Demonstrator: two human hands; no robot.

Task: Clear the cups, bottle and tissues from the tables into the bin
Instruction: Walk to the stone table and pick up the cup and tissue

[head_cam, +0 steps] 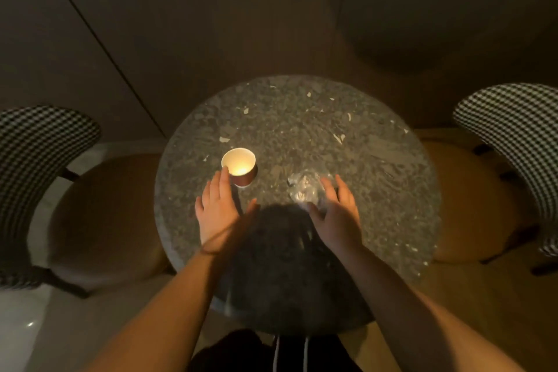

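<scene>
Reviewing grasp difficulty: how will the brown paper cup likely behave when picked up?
The brown paper cup with white inside looks empty, so probably light. Thin paper walls may dent under a firm squeeze. Standing upright on the round speckled stone table, it might tip if nudged.

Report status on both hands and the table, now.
Left hand open, fingertip at paper cup. Right hand open, reaching round clear plastic cup. Nothing held. No bin in view; nothing in the way.

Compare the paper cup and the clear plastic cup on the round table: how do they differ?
The paper cup is opaque, brown outside and white inside; the clear plastic cup is see-through and hard to make out. The paper cup is by the left hand, the plastic cup by the right hand. Both are on the table.
</scene>
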